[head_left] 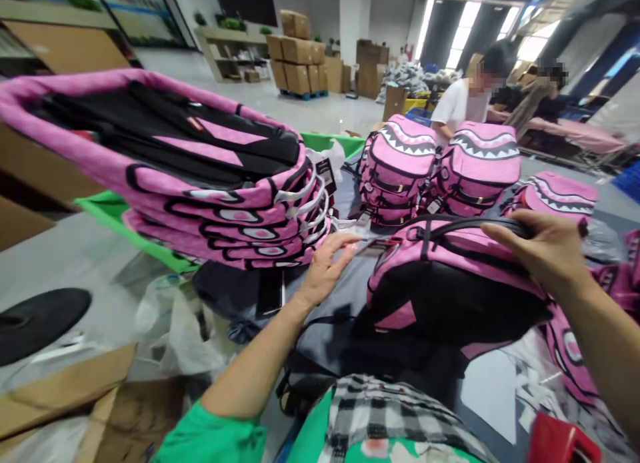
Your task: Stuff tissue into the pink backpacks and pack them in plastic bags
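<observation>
A pink and black backpack [450,303] lies on its side in front of me, its black back panel toward my body. My right hand [550,246] is closed on its upper edge at the right, thumb along the black trim. At its left end my left hand [327,263] is closed in a pinch. Between those fingertips is a thin dark tag [375,246], partly blurred, beside the pink fabric. Just left of this hand rises a stack of matching backpacks [240,233] with white loops along their near ends.
More pink backpacks with a toothed print [403,163] stand across the grey-covered table [327,323]. Plastic bags [187,323] and an open carton [135,416] lie at lower left. A red object [563,440] is near my right side. Two people work beyond the table.
</observation>
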`<state>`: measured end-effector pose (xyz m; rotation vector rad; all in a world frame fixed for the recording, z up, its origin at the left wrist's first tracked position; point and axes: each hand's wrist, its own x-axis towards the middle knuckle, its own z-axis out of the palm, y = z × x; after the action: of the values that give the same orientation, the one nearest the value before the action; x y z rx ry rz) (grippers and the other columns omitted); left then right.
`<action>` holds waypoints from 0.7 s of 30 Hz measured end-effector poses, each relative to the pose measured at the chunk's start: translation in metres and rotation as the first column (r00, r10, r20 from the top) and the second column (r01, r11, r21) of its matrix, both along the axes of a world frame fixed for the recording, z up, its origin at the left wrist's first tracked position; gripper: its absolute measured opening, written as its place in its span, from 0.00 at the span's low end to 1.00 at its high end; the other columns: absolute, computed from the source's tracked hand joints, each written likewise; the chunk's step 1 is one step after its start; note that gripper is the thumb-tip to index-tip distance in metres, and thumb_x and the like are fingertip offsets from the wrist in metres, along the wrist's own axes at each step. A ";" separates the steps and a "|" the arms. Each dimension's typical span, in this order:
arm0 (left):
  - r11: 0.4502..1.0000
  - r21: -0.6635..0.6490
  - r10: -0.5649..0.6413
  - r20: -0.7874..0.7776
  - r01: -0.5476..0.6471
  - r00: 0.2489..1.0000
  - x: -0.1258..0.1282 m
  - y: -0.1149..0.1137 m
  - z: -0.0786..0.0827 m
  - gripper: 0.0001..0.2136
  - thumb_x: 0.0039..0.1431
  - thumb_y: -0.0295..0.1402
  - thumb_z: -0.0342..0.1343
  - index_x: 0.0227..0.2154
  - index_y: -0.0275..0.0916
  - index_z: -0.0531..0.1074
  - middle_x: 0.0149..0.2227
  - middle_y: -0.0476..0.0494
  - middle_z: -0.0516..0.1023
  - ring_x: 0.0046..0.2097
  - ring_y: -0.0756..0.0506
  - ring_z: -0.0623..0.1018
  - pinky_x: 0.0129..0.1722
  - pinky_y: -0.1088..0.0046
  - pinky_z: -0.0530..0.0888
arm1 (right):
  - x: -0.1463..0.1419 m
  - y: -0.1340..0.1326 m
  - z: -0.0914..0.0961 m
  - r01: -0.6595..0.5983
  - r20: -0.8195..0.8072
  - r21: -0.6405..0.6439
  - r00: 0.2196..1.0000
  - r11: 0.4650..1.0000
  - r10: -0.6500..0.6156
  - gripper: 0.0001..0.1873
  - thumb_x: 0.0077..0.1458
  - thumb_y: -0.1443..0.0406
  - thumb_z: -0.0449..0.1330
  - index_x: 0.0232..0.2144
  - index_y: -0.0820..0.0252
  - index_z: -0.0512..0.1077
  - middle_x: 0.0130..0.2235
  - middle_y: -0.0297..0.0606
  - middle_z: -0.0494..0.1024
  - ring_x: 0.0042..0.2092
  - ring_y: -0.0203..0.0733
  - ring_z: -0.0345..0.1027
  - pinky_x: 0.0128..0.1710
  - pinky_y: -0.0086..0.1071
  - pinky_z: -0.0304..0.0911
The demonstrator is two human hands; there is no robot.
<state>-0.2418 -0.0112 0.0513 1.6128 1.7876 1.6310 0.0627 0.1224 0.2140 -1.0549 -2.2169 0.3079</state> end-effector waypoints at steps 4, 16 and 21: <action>0.915 0.185 -0.273 -0.375 0.360 0.886 0.049 0.034 0.094 0.20 0.68 0.43 0.52 0.58 0.41 0.69 0.58 0.40 0.75 0.61 0.41 0.72 0.63 0.58 0.67 | 0.003 0.013 -0.007 -0.116 0.052 0.011 0.992 0.993 0.116 0.33 0.51 0.37 0.61 0.40 0.60 0.74 0.35 0.39 0.76 0.34 0.43 0.69 0.36 0.34 0.65; 0.689 -0.206 -0.720 -0.079 0.695 0.690 0.133 0.135 0.159 0.17 0.64 0.41 0.58 0.27 0.30 0.72 0.25 0.51 0.68 0.32 0.49 0.77 0.35 0.69 0.75 | 0.133 0.006 -0.123 0.086 -0.295 -0.176 0.946 0.981 -0.136 0.29 0.65 0.42 0.50 0.56 0.52 0.70 0.59 0.43 0.72 0.61 0.48 0.65 0.61 0.46 0.61; 0.885 -0.192 -0.392 0.184 0.424 0.902 0.124 0.117 0.161 0.21 0.60 0.41 0.62 0.19 0.32 0.68 0.19 0.54 0.58 0.34 0.43 0.81 0.31 0.67 0.74 | 0.226 -0.045 -0.234 0.494 -0.201 -0.451 0.756 0.744 -0.624 0.35 0.56 0.36 0.50 0.38 0.62 0.73 0.36 0.44 0.78 0.37 0.43 0.73 0.36 0.37 0.70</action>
<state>-0.1177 0.1058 0.2121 1.5891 1.3844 1.2613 0.2891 0.0771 -0.0197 -1.6876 -1.4527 0.5980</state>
